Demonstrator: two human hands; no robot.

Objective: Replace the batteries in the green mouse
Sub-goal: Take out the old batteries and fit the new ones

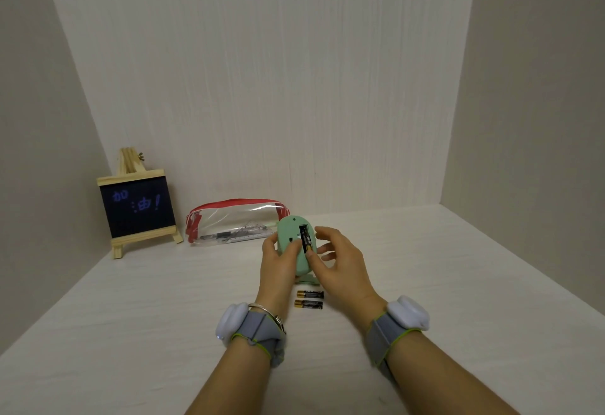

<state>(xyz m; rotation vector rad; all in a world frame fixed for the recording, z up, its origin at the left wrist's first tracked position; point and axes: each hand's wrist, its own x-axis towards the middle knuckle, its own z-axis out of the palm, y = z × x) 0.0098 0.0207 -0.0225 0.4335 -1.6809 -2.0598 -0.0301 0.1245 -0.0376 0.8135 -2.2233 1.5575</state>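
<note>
The green mouse (289, 234) is held upside down above the table, gripped by my left hand (276, 265), whose thumb lies across its underside. Its battery compartment is uncovered and a black battery (306, 238) lies inside. My right hand (337, 262) is at the mouse's right side, thumb tip pressing the lower end of that battery, other fingers spread. Two more black-and-gold batteries (309, 299) lie side by side on the table just below the hands. A green piece, likely the battery cover (307, 280), shows on the table under the mouse, mostly hidden.
A clear pencil pouch with red trim (234, 221) lies behind the mouse against the back wall. A small chalkboard on a wooden easel (137, 208) stands at the back left. Walls close in the white table (163, 316) on the left, back and right.
</note>
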